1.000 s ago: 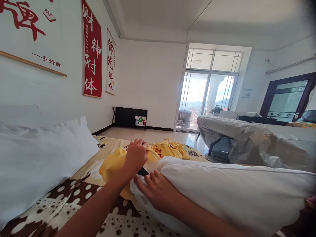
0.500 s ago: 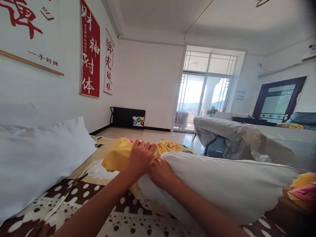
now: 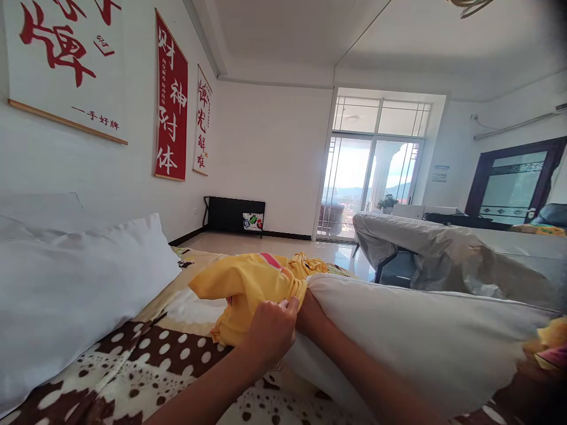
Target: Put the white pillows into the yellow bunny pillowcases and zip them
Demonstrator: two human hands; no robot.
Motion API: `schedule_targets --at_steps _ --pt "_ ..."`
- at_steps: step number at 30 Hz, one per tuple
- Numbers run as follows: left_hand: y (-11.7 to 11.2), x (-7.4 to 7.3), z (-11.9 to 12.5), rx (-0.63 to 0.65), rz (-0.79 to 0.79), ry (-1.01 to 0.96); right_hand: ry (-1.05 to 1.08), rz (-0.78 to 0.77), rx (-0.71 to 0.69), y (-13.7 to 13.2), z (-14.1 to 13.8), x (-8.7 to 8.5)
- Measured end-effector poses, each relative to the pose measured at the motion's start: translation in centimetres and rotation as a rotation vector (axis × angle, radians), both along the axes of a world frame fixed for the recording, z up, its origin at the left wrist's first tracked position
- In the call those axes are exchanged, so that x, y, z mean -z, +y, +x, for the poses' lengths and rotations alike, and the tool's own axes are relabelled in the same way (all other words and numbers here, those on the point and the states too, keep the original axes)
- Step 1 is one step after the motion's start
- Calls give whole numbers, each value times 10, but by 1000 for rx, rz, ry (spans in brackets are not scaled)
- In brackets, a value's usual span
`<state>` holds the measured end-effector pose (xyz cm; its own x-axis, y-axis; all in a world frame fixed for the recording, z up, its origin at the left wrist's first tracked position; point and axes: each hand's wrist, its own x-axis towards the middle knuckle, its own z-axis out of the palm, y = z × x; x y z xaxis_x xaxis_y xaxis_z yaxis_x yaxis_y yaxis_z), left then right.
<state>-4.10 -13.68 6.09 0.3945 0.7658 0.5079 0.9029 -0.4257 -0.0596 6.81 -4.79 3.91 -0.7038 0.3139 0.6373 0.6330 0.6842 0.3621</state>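
Observation:
My left hand (image 3: 270, 328) is closed in a pinch on the bunched edge of a yellow pillowcase (image 3: 248, 283) at the end of a long white pillow (image 3: 416, 336). That pillow lies across the bed in front of me. My right hand (image 3: 310, 313) reaches under the yellow fabric at the pillow's end; only the wrist and the back of the hand show, the fingers are hidden inside. The rest of the yellow pillowcase lies crumpled on the bed beyond the hands.
A second white pillow (image 3: 75, 283) lies at the left on the brown-and-cream spotted blanket (image 3: 146, 366). A covered table (image 3: 443, 254) stands at the right. Red-and-white scrolls (image 3: 170, 97) hang on the left wall; glass balcony doors (image 3: 370, 180) lie ahead.
My left hand has pulled the yellow pillowcase edge down and toward me over the pillow's end. My right hand has slid under the fabric. The view has tilted slightly.

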Motion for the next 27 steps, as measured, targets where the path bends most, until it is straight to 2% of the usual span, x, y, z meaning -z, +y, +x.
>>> schedule_targets --at_steps 3,5,7,10,12,14,16,18,19,20,23,25,27 --pt "2 6 -7 52 -7 -68 17 -50 44 -8 -7 0" --pt "4 14 -13 115 74 -137 -16 -71 39 -24 -3 -1" --pt "7 24 -20 200 200 -230 -112 -103 -16 -47 11 -12" --pt "11 41 -30 363 396 -291 -361 -306 -189 -80 38 -55" --pt "11 49 -31 421 501 -261 -375 -527 -245 -89 46 -90" --pt "10 55 -27 438 588 -222 -256 -648 -152 -82 42 -117" --pt "7 59 -20 464 646 -189 -100 -546 32 -61 26 -126" --pt "3 62 -14 523 677 -160 -84 -371 156 -35 7 -121" --pt "1 64 -13 554 684 -150 -139 -339 162 -23 -3 -115" --pt "0 66 -12 580 692 -143 -212 -365 133 -12 -11 -107" --pt "-3 70 -17 616 719 -128 -366 -589 -26 9 -29 -85" --pt "-4 72 -21 621 731 -105 -373 -677 -79 16 -35 -74" --pt "-5 73 -24 616 741 -69 -336 -700 -90 21 -36 -71"
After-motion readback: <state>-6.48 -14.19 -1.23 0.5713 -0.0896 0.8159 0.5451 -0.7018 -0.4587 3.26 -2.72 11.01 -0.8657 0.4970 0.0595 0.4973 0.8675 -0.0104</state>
